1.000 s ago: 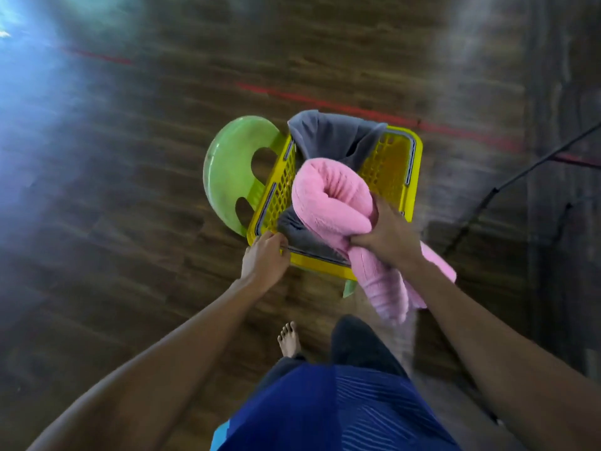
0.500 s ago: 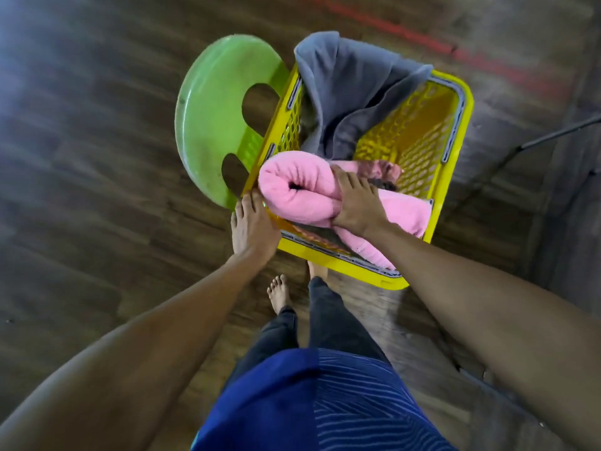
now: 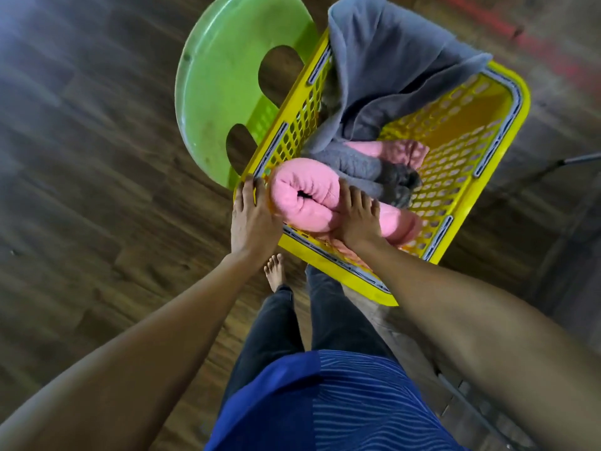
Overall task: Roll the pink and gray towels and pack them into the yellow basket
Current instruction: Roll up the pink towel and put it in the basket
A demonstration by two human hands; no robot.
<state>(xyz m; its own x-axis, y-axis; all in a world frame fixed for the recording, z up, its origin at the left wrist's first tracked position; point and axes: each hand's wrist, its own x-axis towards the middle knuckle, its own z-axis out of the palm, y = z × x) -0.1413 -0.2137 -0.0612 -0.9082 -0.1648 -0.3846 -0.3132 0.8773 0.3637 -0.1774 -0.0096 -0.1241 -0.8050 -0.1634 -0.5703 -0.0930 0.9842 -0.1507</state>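
The pink towel under my right hand is thick cloth with a matt, fluffy pile. The gray towel is also matt cloth, with a smoother, fleece-like face. The yellow basket, touched at one corner by my left hand, is smooth moulded plastic with a slight sheen; gray strips are set in its rim. The green stool is smooth, semi-gloss plastic, lightly scuffed. The floor is dark wood-grain board with a dull sheen.

We seem to be in a home: dark wood-plank floor under our bare foot, a round green plastic stool, a perforated yellow plastic laundry basket.
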